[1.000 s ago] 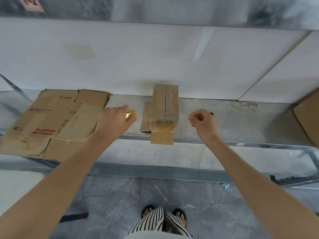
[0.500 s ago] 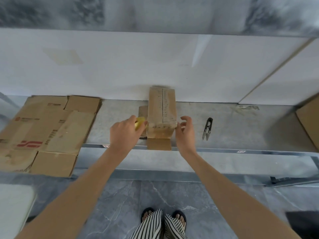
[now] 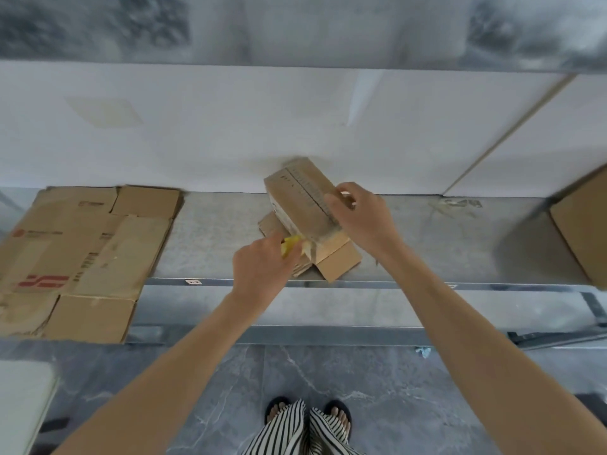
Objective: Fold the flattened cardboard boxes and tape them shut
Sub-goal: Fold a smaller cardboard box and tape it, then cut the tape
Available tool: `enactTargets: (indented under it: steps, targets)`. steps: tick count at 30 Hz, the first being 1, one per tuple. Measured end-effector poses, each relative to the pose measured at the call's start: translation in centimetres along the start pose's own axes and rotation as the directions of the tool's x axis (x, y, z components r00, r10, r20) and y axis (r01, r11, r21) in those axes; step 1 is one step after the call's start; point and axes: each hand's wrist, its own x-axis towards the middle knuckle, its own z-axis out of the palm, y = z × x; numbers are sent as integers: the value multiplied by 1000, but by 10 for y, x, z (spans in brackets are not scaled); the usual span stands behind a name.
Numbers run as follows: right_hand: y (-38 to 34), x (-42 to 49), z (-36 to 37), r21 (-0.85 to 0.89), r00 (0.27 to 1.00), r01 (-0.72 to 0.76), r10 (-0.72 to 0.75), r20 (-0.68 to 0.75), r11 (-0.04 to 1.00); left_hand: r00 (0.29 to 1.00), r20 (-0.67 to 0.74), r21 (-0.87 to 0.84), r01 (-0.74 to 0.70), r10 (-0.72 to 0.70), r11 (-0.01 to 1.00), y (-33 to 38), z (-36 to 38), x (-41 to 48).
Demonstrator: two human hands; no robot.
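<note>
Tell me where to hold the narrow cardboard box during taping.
Grip the narrow cardboard box across its long sides at mid-length, from above right; it is slim enough to span, and the left hand holds yellow tape at the near end.

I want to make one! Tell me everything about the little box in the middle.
The little box is narrow brown cardboard, with a seam and tiny print along its top. It lies slanted on the metal shelf, a flap open at its near end. The right hand grips its side; the left hand holds a yellow thing at that end.
</note>
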Motion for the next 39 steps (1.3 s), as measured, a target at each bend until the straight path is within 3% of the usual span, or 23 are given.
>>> enactTargets:
  steps: [4, 8, 12, 18, 21, 25, 29, 32, 35, 37, 39]
  targets:
    - [-1, -1, -1, -404, 983, 50, 28, 184, 914, 985, 172, -13, 34, -32, 999, 17, -1, -1]
    - [-2, 8, 3, -514, 973, 82, 44, 228, 854, 934, 357, -221, 104, -19, 970, 18, -3, -2]
    - [-4, 23, -1, -506, 941, 206, -29, 336, 838, 889, 459, -405, 200, 9, 892, 13, -5, -6]
    - [-3, 36, -2, -428, 903, 275, -79, 422, 861, 901, 430, -317, 216, -63, 924, 5, -12, -3]
    - [0, 39, -2, -396, 898, 268, -78, 433, 878, 893, 438, -288, 244, -99, 926, 7, -12, -3]
    - [4, 41, -1, -355, 894, 260, -85, 439, 898, 881, 459, -410, 326, -117, 852, 7, -11, -2]
    - [14, 31, -11, -103, 889, 168, -105, 446, 980, 867, 495, -518, 351, -61, 780, 17, -10, -6]
    - [36, 25, -22, -5, 957, 79, -75, 281, 997, 874, 481, -541, 353, -64, 764, 24, -8, -6]
    - [72, 23, -33, -81, 996, 33, -26, 86, 996, 879, 468, -548, 369, -90, 750, 28, -5, -6]
    - [98, 20, -35, -276, 987, 35, 10, 159, 961, 881, 461, -557, 381, -107, 738, 28, -2, -6]
    - [118, 12, -32, -500, 951, 149, 14, 308, 853, 881, 460, -568, 389, -113, 725, 29, 1, -7]
